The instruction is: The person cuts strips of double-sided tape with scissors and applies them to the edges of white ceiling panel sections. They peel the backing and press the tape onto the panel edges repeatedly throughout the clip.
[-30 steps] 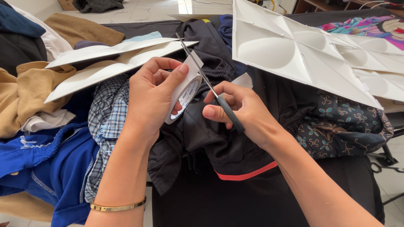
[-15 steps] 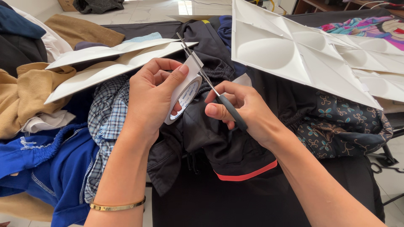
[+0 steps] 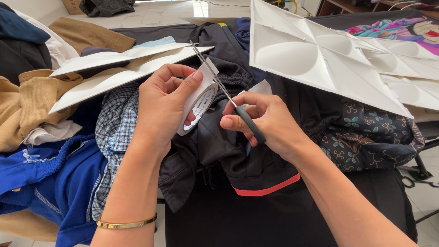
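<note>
Looking down at 2 bare hands working above a table heaped with clothes. Left hand [image 3: 162, 107], wearing a thin gold bracelet [image 3: 125, 224] at the wrist, curling closed around a roll of white tape [image 3: 197, 104], fingers hooked through its core and thumb pressing the outer face. Right hand [image 3: 265, 121] gripping the dark handles of a pair of scissors [image 3: 227, 95], fingers closed through them, slim blades pointing up and to the left, crossing a short strip of tape lifting off the roll's top edge. Blade gap too narrow to judge. Lying under both hands: a black garment with a red-orange hem stripe [image 3: 238, 160]. Lying left of it: a blue and white plaid shirt [image 3: 116, 128], a bright blue garment [image 3: 45, 178] and a tan sweater [image 3: 23, 107]. Resting on the clothes behind the left hand and at upper right: white embossed 3D wall panels [image 3: 320, 55]. Showing beneath the right-hand panels: a dark floral fabric [image 3: 370, 137].
</note>
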